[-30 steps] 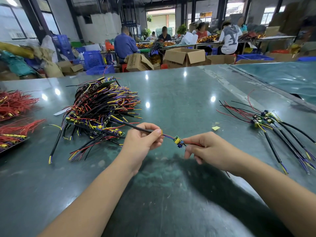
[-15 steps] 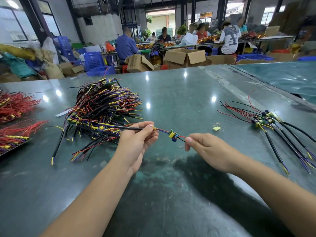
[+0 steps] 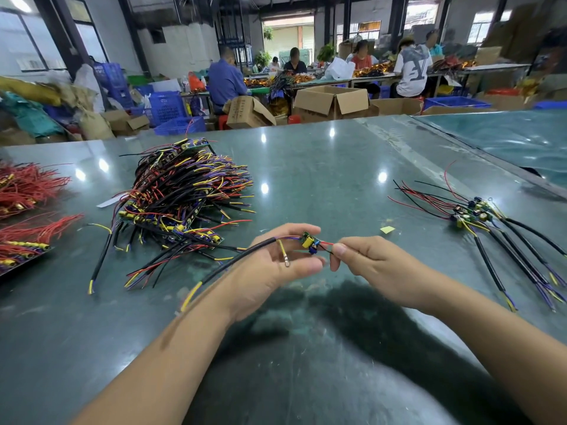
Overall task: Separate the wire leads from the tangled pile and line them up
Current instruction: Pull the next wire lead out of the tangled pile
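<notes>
The wire lead (image 3: 242,265) now in hand is clear of the tangled pile (image 3: 184,197) and held just above the tabletop (image 3: 322,167), near the middle. Its small circuit board (image 3: 310,242) sits between the two hands, with the black sheathed cable running left and down across the left wrist to its yellow tip. The left hand (image 3: 276,265) has a loose grip, fingers half open with the board end resting on the fingertips and a short yellow wire with a ring terminal hanging over the palm. The right hand (image 3: 377,265) has a closed grip, thumb and forefinger pinching the thin red and black wires just right of the board.

The step in hand looks like straightening one freed lead before laying it down. The next move probably calls for carrying it right to the sorted row (image 3: 491,228), which lies well apart at the right, and setting it with its board beside the others and its cable pointing the same way. The pile at the left is still large, so most of the work remains.
</notes>
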Available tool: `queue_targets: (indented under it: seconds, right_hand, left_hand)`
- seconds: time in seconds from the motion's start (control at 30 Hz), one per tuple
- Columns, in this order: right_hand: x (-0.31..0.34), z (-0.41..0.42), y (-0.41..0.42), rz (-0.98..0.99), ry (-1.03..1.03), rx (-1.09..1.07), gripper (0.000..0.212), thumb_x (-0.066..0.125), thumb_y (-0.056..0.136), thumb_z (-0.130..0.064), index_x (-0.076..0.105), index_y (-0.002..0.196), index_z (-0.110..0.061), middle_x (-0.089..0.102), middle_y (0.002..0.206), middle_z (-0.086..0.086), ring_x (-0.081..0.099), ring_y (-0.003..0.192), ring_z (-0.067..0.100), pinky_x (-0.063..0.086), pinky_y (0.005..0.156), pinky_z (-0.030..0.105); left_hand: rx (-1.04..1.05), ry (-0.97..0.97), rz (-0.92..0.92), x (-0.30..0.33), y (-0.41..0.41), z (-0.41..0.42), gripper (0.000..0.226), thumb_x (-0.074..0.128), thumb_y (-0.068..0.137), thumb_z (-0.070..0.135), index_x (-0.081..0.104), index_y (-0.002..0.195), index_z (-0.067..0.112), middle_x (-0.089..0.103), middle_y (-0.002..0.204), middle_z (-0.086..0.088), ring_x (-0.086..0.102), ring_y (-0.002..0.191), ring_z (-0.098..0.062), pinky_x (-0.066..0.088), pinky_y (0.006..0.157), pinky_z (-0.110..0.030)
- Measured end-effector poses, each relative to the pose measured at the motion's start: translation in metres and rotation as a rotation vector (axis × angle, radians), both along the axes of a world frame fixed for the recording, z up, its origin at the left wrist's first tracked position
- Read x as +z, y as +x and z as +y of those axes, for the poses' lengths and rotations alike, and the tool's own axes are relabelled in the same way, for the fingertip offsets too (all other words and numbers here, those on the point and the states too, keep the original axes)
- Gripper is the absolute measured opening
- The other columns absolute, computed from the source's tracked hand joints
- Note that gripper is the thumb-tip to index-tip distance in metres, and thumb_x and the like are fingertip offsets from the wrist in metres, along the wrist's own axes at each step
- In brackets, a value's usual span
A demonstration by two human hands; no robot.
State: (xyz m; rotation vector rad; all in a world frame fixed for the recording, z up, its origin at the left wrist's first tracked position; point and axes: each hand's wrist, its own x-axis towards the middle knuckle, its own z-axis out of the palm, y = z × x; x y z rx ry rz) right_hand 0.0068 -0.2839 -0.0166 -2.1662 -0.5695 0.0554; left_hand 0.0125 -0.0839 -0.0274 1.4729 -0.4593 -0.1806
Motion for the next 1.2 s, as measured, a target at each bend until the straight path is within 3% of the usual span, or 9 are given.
queue_targets:
  seconds: [0.07, 0.17, 0.37, 0.43, 0.57, 0.73, 0.9, 1.1, 1.2]
  right_hand:
    - [-0.002, 0.002, 0.000, 0.019, -0.037, 0.004, 0.036, 0.038, 0.098, -0.039, 0.066, 0.084, -0.021, 0.032, 0.066, 0.008, 0.028, 0.055, 0.012, 0.026, 0.049, 0.022]
    - [-0.005, 0.007, -0.001, 0.016, -0.055, -0.006, 0.036, 0.038, 0.098, -0.042, 0.068, 0.087, -0.025, 0.033, 0.067, 0.008, 0.029, 0.055, 0.012, 0.028, 0.051, 0.023]
    - [-0.008, 0.003, 0.001, 0.023, -0.037, -0.025, 0.034, 0.040, 0.100, -0.035, 0.067, 0.084, -0.022, 0.035, 0.058, -0.006, 0.030, 0.054, 0.012, 0.029, 0.051, 0.024]
    - [-0.009, -0.003, 0.003, 0.043, -0.038, -0.035, 0.035, 0.040, 0.100, -0.035, 0.066, 0.081, -0.022, 0.036, 0.051, -0.013, 0.029, 0.049, 0.009, 0.028, 0.049, 0.019]
    - [-0.010, -0.010, 0.009, 0.054, -0.039, -0.021, 0.034, 0.041, 0.098, -0.038, 0.065, 0.077, -0.026, 0.039, 0.047, -0.016, 0.029, 0.047, 0.005, 0.028, 0.048, 0.014]
    - [-0.014, -0.014, 0.015, -0.013, 0.003, -0.039, 0.028, 0.045, 0.098, -0.037, 0.069, 0.087, -0.030, 0.028, 0.054, -0.008, 0.027, 0.053, 0.013, 0.026, 0.053, 0.030]
    - [-0.016, -0.016, 0.015, -0.049, 0.015, -0.012, 0.025, 0.047, 0.099, -0.031, 0.070, 0.091, -0.029, 0.036, 0.049, -0.009, 0.031, 0.049, 0.010, 0.030, 0.049, 0.022]
    - [-0.013, -0.017, 0.015, -0.137, 0.010, -0.062, 0.023, 0.049, 0.098, -0.026, 0.070, 0.089, -0.025, 0.049, 0.049, -0.002, 0.036, 0.044, 0.005, 0.037, 0.050, 0.023]
    - [-0.011, -0.016, 0.012, -0.205, 0.054, -0.052, 0.020, 0.052, 0.097, -0.022, 0.071, 0.089, -0.021, 0.047, 0.048, -0.002, 0.034, 0.043, 0.004, 0.033, 0.047, 0.017]
  left_hand:
    - [0.124, -0.007, -0.028, -0.001, 0.001, -0.002, 0.020, 0.076, 0.075, 0.017, 0.073, 0.094, 0.017, 0.070, 0.087, -0.010, 0.068, 0.082, -0.018, 0.054, 0.074, -0.024]
    - [0.221, -0.050, -0.022, -0.004, 0.003, -0.005, 0.023, 0.067, 0.074, 0.025, 0.071, 0.091, 0.009, 0.071, 0.078, -0.010, 0.070, 0.072, -0.018, 0.055, 0.068, -0.023]
    - [0.374, -0.157, 0.070, 0.000, 0.008, -0.004, 0.005, 0.062, 0.088, 0.013, 0.066, 0.089, 0.011, 0.070, 0.072, 0.001, 0.069, 0.060, -0.013, 0.053, 0.054, -0.018]
    - [0.455, -0.200, 0.086, 0.002, 0.012, 0.002, 0.005, 0.060, 0.090, 0.011, 0.065, 0.089, 0.010, 0.068, 0.073, 0.001, 0.067, 0.055, -0.010, 0.051, 0.050, -0.016]
    - [0.514, -0.236, 0.116, 0.001, 0.013, 0.006, 0.004, 0.061, 0.090, 0.011, 0.065, 0.090, 0.010, 0.066, 0.074, -0.001, 0.065, 0.053, -0.008, 0.050, 0.049, -0.015]
    - [0.557, -0.295, 0.153, 0.002, 0.017, 0.011, 0.005, 0.060, 0.091, 0.009, 0.064, 0.088, 0.009, 0.068, 0.064, 0.004, 0.066, 0.054, -0.007, 0.051, 0.050, -0.015]
    - [0.563, -0.295, 0.163, 0.002, 0.017, 0.012, 0.008, 0.059, 0.092, 0.009, 0.064, 0.086, 0.009, 0.069, 0.063, 0.004, 0.066, 0.056, -0.007, 0.051, 0.051, -0.015]
    - [0.568, -0.316, 0.186, 0.003, 0.017, 0.010, 0.007, 0.059, 0.091, 0.009, 0.065, 0.087, 0.008, 0.069, 0.064, 0.003, 0.067, 0.057, -0.008, 0.052, 0.052, -0.015]
    - [0.550, -0.364, 0.239, 0.005, 0.016, 0.009, 0.009, 0.059, 0.091, 0.008, 0.064, 0.084, 0.007, 0.070, 0.065, 0.000, 0.067, 0.057, -0.008, 0.053, 0.053, -0.015]
